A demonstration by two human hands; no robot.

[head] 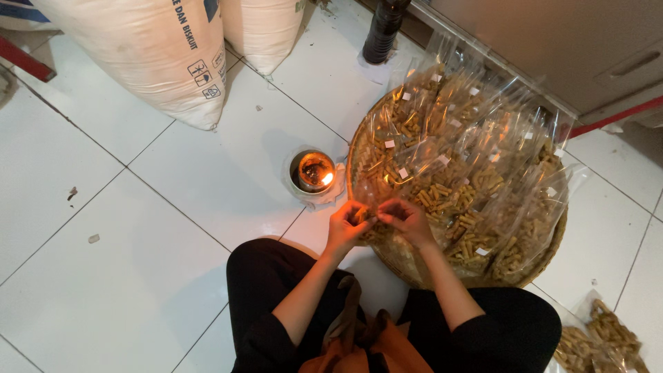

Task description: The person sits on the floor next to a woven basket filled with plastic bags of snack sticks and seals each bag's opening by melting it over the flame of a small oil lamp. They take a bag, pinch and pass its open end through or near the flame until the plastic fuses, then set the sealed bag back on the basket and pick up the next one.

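both hands meet at the basket's seven o'clock edge: the left hand (347,222) and right hand (407,218) have fingers pressed together, pinching the mouth of a small clear snack bag (373,207), held close to the lit candle tin (313,170) at its ten o'clock, likely for the flame's heat. the woven basket (545,259) keeps more bags within reach.

1 head-worn view, steeply downward
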